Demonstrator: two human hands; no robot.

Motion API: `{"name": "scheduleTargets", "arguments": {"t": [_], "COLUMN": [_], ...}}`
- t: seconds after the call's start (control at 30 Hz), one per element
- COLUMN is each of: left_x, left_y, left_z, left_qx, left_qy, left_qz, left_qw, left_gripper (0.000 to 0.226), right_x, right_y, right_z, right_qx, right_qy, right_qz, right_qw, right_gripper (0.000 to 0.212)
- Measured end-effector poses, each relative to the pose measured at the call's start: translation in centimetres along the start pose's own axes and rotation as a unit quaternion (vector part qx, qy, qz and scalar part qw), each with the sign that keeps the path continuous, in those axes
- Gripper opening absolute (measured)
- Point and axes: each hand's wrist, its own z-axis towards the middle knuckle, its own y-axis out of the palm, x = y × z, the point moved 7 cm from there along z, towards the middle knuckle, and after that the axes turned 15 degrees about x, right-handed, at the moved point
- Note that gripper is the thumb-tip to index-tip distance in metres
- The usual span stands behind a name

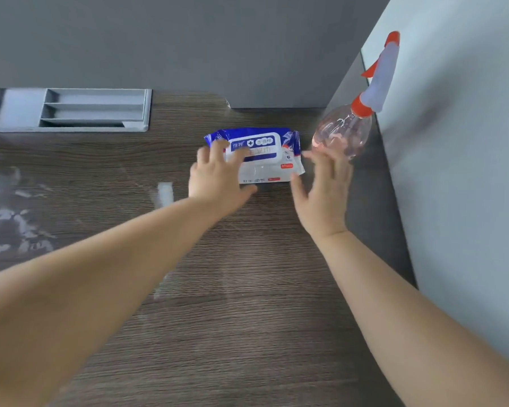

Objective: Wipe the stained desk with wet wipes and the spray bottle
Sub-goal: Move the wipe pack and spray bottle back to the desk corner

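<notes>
Splayed left hand (218,179) seemingly touches wipes pack (272,160); right hand (323,195) spread alongside.

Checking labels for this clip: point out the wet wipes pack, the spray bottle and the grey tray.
wet wipes pack (262,141), head view, on its printed label.
spray bottle (341,130), head view, on its clear body.
grey tray (71,129), head view, on its front rim.

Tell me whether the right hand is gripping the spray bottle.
No, the right hand is open, fingers spread, not curled round the spray bottle.
</notes>
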Motion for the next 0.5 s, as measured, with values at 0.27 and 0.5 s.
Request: {"name": "scheduleTargets", "arguments": {"t": [0.27,0.5], "left_x": [1.4,2.1], "left_y": [3.2,3.4], "left_z": [-0.1,1.1], "left_qx": [-0.075,-0.076], "left_qy": [0.043,0.065], "left_qz": [0.002,0.044], "left_qw": [0.996,0.994], "left_gripper": [0.081,0.070], "right_x": [0.9,1.5], "right_y": [3.8,4.3], "right_z": [-0.6,-0.5], "right_qx": [-0.255,-0.330], "right_qy": [-0.024,-0.027], "right_qz": [-0.052,-0.097], "right_qw": [0.965,0.939], "right_gripper": [0.053,0.062]}}
